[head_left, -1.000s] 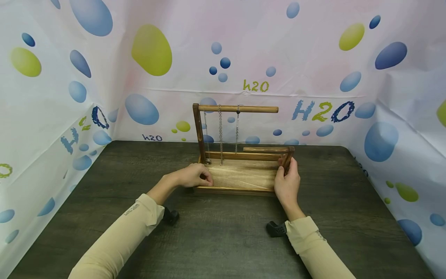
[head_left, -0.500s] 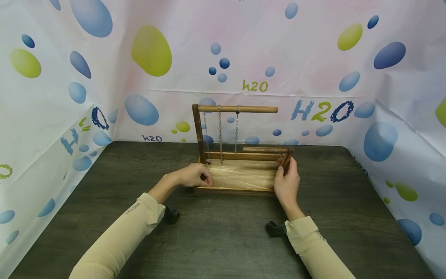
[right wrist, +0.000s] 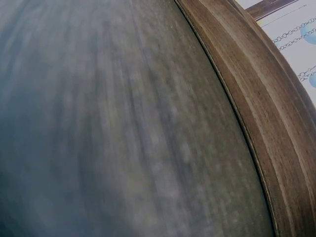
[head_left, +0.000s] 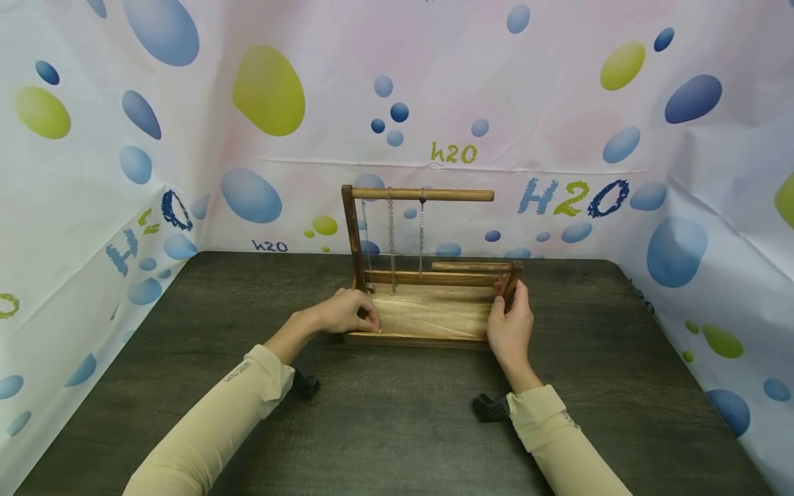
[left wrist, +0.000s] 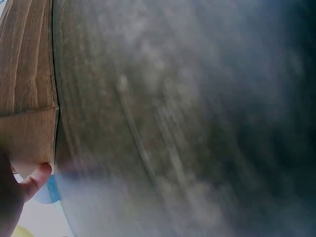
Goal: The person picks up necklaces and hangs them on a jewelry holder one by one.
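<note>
A wooden jewelry stand (head_left: pixel 434 317) with a shallow tray base and two bars stands on the table. My left hand (head_left: pixel 343 311) holds its front left corner, fingers curled over the wall into the tray. In the left wrist view a fingertip (left wrist: pixel 38 178) touches the outer end wall. A tiny glint shows beside the left fingertips; its source is too small to tell. My right hand (head_left: pixel 512 320) grips the short right post (head_left: pixel 512 281), thumb in front and fingers behind. From the taller bar (head_left: pixel 446 195) hang silver chains (head_left: pixel 392 241), one with a dark bead near its top.
The dark wooden table (head_left: pixel 397 413) stretches out around the stand. A backdrop (head_left: pixel 546 83) printed with blue and green bubbles rises behind and on both sides. On a forearm I see a light sleeve (head_left: pixel 211 420), with a black wrist camera (head_left: pixel 305 384) near the cuff.
Both hands stay at the stand. The left fingertips shift very slightly to the right, and the small glint now shows beside them.
</note>
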The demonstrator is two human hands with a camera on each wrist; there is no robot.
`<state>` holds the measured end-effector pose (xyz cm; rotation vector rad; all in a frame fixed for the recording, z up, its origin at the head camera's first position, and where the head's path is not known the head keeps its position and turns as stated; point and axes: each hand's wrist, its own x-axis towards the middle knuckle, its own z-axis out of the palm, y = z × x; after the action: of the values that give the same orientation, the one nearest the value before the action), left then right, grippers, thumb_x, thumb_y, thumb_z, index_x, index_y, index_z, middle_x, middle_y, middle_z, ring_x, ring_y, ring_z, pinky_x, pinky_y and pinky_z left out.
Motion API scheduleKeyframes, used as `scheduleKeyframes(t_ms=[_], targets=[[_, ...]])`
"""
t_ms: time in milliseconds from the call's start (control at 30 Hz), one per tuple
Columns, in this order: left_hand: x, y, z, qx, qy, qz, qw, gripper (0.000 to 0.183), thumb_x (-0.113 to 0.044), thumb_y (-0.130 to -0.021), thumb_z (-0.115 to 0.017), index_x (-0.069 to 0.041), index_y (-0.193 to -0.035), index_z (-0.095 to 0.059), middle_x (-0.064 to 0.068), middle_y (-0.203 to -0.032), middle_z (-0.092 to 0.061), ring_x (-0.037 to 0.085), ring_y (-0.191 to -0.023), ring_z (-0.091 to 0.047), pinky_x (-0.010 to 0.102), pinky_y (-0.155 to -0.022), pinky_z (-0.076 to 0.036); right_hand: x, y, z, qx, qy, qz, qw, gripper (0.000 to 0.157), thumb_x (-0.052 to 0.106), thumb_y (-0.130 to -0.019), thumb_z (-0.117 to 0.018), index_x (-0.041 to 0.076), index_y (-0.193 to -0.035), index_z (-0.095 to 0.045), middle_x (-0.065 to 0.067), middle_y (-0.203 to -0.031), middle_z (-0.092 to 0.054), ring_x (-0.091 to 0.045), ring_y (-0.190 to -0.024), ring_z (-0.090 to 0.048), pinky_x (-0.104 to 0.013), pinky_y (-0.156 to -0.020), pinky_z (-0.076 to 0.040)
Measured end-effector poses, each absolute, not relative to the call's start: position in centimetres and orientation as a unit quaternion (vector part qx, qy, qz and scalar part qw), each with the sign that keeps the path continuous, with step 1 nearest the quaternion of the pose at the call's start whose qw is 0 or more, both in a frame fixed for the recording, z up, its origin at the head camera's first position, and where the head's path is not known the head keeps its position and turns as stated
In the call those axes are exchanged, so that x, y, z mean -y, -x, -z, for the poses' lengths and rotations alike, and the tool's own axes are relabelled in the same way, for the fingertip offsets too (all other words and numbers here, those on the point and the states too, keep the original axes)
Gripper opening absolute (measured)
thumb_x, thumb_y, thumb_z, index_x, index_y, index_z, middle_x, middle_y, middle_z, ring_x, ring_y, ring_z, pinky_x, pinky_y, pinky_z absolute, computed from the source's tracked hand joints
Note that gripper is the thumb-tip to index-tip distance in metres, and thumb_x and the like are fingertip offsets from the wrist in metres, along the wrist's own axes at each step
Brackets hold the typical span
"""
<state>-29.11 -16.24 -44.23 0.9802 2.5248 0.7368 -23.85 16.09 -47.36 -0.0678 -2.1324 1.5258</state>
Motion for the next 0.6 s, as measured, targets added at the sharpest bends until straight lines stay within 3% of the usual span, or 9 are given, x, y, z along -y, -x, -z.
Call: scheduleKeyframes(t_ms=[233,600], targets=[[16.13,29.13,44.33,-0.886,-0.355,-0.25,0.16,0.012,-0.016,-0.091,-0.077,-0.025,-0.084,-0.076,-0.016,-0.081,-0.064,0.006,-0.074,-0.059,0.054,-0.097,-0.029,-16.13,23.85,47.41,0.786,0.025,-0.561,0.258,0.039,-0.002,-0.104,-0.044,0.001,-0.143,-0.047,-0.019,-0.131,-0.062,-0.032,-0.125,-0.057,-0.052,-0.102,-0.044],[16.08,28.96,44.0,-0.881,-0.34,-0.272,0.183,0.014,-0.013,-0.095,-0.07,-0.023,-0.086,-0.073,-0.013,-0.084,-0.065,0.009,-0.077,-0.06,0.057,-0.101,-0.022,-16.11,23.85,47.32,0.786,0.026,-0.56,0.26,0.038,-0.002,-0.103,-0.045,-0.001,-0.141,-0.048,-0.019,-0.129,-0.063,-0.033,-0.123,-0.058,-0.052,-0.101,-0.044]])
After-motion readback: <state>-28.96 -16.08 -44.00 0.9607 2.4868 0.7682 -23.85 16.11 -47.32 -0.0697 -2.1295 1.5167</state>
